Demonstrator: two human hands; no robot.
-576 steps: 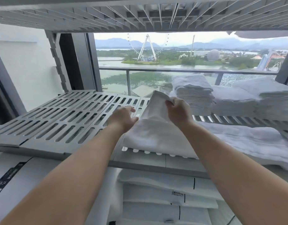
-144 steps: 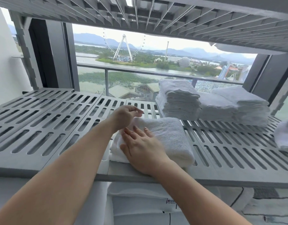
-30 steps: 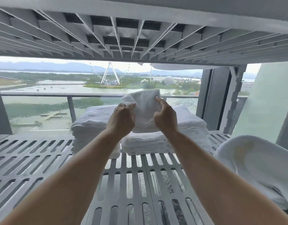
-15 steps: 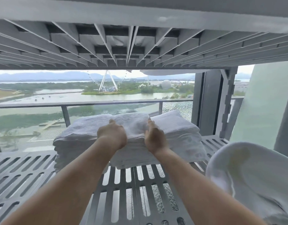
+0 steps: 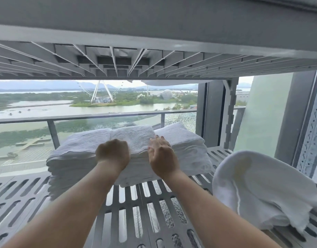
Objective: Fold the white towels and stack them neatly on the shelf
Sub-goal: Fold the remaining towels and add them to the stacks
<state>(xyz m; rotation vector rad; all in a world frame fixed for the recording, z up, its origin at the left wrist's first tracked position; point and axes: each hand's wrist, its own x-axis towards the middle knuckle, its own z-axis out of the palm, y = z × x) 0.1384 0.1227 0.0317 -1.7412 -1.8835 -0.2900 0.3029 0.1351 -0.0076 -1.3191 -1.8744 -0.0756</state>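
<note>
Since a second ago, the folded towel (image 5: 132, 138) has come down from mid-air and now lies on top of the middle stack, and both hands have dropped with it. The left hand (image 5: 112, 154) sits knuckles-up at the towel's near edge with its fingers curled out of sight, so I cannot tell whether they pinch the cloth. The right hand (image 5: 162, 158) lies against the towel's right side, fingers straight and together. A taller stack of folded towels (image 5: 77, 154) touches it on the left and a lower stack (image 5: 188, 145) on the right. All stand at the back of the grey slatted shelf (image 5: 129, 212). An unfolded white towel (image 5: 261, 190) is heaped at the right, apart from the stacks.
</note>
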